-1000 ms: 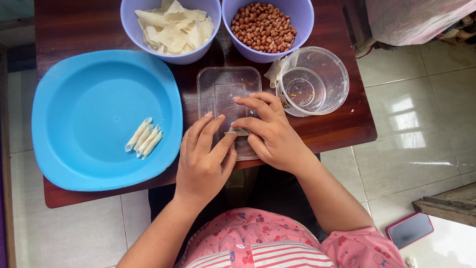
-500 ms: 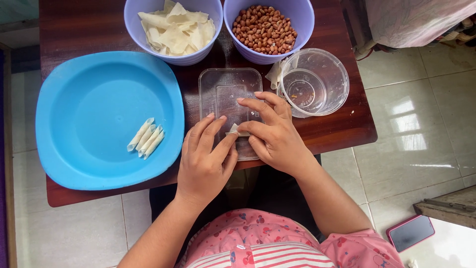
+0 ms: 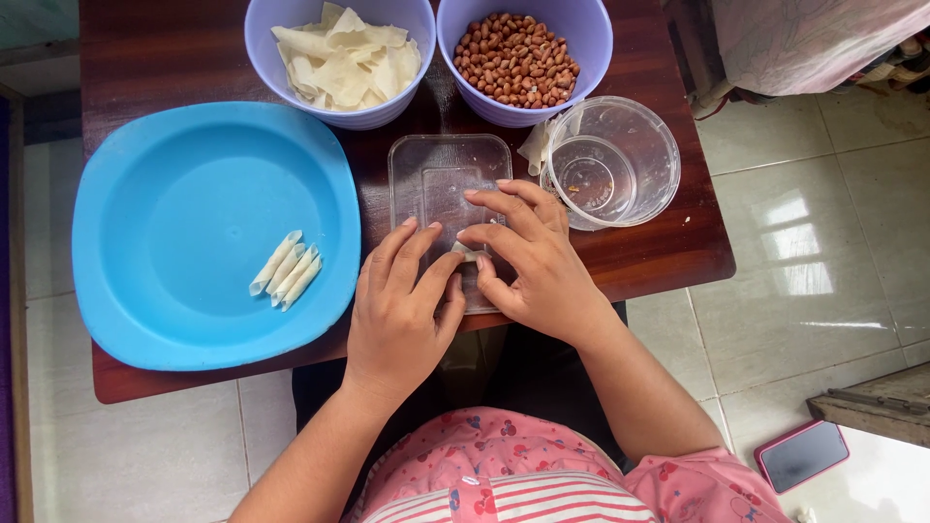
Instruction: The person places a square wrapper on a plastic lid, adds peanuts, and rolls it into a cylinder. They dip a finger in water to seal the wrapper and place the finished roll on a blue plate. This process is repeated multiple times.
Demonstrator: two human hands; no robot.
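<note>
both hands: left hand [image 3: 395, 312], right hand [image 3: 536, 260] pinching one wrapper [image 3: 466, 254] over clear lid [image 3: 438, 180]. three rolls [image 3: 286, 268] on blue plate [image 3: 184, 184]. two purple bowls, one clear tub [image 3: 620, 160]. dark wood table [image 3: 155, 58], tiled floor.

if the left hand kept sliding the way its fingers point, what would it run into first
The left hand points up and slightly right, along the clear rectangular lid. Past that lid's far edge it would likely meet the bowl of peanuts first, though height is hard to judge.

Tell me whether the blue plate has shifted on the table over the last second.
No. The blue plate keeps its place against the wrapper bowl and the table's left edge; only the whole view slides slightly.
</note>
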